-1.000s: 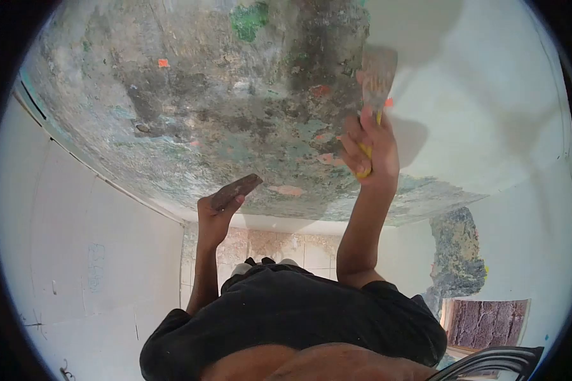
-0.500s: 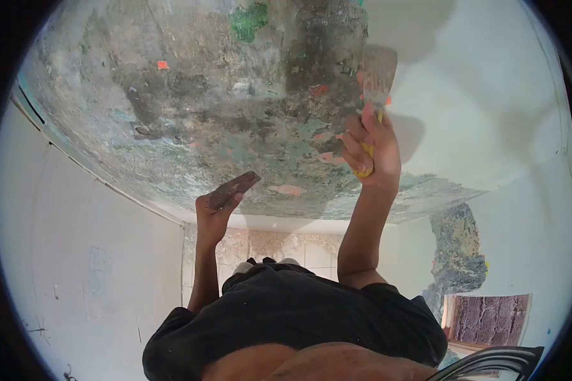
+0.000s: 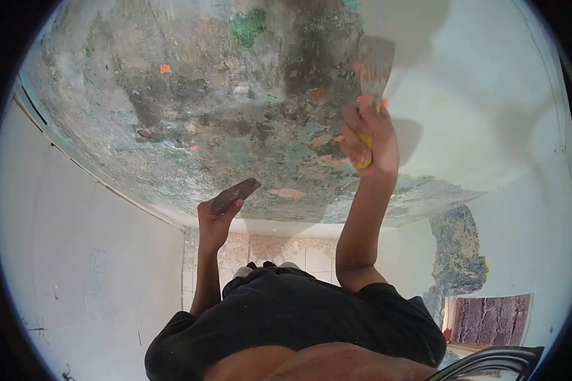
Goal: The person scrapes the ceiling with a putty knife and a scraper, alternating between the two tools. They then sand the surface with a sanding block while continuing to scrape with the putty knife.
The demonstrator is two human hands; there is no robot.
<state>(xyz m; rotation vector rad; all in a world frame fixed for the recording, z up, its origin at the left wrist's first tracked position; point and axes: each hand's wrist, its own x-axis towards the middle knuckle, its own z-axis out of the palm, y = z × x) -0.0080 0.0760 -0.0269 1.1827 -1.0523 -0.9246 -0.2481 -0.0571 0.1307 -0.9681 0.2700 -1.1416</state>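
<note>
My right hand [image 3: 370,141] is raised overhead and grips the yellow handle of a wide putty knife [image 3: 375,63]. Its blade lies flat against the ceiling, on the line where fresh white plaster [image 3: 483,108] meets the rough, scraped grey-green ceiling surface [image 3: 190,108]. My left hand [image 3: 215,216] is raised lower down at centre left. On its fingers it carries a small, flat, dark brown board or blade [image 3: 235,193], held just under the rough surface. Black shirt sleeves and my torso [image 3: 292,324] fill the bottom of the view.
A white wall [image 3: 89,267] stands at the left and a tiled wall [image 3: 279,244] behind my arms. On the right wall there is a bare patch [image 3: 459,254] and an opening onto brickwork [image 3: 486,320]. A dark curved edge [image 3: 489,362] shows at bottom right.
My right hand has slid the putty knife slightly left along the ceiling. My left hand with the dark board has dropped a little.
</note>
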